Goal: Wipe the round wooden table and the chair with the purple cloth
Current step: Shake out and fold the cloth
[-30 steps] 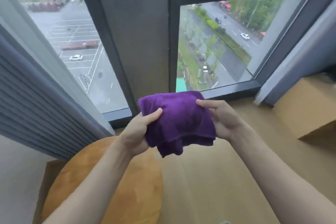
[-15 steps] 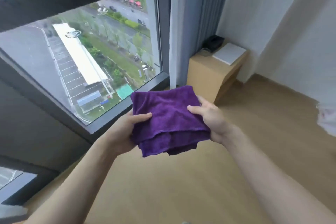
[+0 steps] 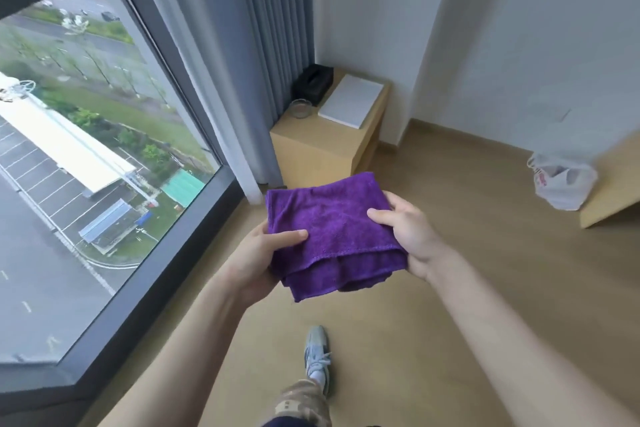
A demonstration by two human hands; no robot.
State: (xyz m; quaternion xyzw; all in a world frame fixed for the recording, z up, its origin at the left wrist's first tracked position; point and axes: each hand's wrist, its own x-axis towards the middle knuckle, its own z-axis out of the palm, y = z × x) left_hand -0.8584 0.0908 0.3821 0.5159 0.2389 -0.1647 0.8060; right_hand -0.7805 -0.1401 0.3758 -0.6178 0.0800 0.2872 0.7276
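Purple cloth (image 3: 332,236), plush and folded square, held by left hand (image 3: 254,262) and right hand (image 3: 408,236).

Wood floor (image 3: 450,253), grey curtain (image 3: 249,45), big window (image 3: 86,149), white walls (image 3: 519,28)

**View swings right; table out of frame**

The camera now faces further right than a second ago. The round table, seen low left at that time, is out of view, as is the left window pane. The window (image 3: 86,156) now fills only the left side. The curtain (image 3: 242,55) stands at centre, where half a second ago it was at the upper middle. The side cabinet (image 3: 322,146) sits nearer centre and shows more fully. A white bag (image 3: 562,182) comes fully into view at right, and a shoe (image 3: 317,354) appears on the floor (image 3: 467,253) below the cloth (image 3: 332,236).
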